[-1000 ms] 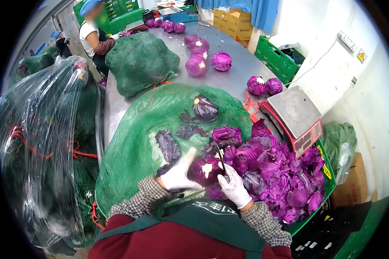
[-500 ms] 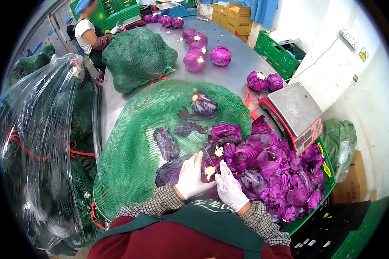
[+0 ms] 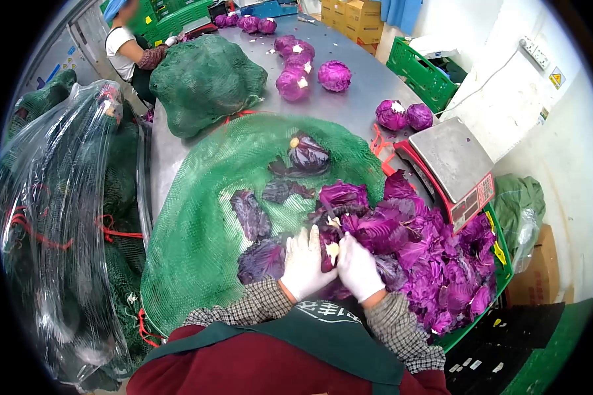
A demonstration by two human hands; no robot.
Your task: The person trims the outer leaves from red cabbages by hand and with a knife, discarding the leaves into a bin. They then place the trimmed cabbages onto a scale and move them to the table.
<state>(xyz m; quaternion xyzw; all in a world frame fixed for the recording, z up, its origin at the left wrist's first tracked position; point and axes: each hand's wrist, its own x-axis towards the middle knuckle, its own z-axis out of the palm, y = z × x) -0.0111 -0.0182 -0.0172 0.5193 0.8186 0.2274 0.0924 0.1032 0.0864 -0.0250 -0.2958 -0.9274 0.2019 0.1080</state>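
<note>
In white gloves, both my hands are over the front of a green net bag [image 3: 191, 217]. My left hand [image 3: 303, 266] presses its fingers along the left side of a dark red cabbage [image 3: 327, 258], whose pale cut stem faces up. Against the cabbage's right side, my right hand [image 3: 360, 268] has its fingers curled closed; what they hold is hidden. Loose purple leaves [image 3: 435, 263] are heaped to the right. On the net lie dark leaves [image 3: 250, 216] and another cabbage [image 3: 308, 155].
A scale [image 3: 451, 161] stands right of the net, near two cabbages [image 3: 402, 116]. A full net bag [image 3: 207, 82] and more cabbages [image 3: 295, 82] lie farther back on the metal table [image 3: 362, 92]. Plastic-covered bags [image 3: 66, 230] fill the left. Another person [image 3: 126, 52] works at the back left.
My right hand has gone from spread fingers to a closed grip beside the stem. My left hand has shifted slightly right. The person at the back left leans lower.
</note>
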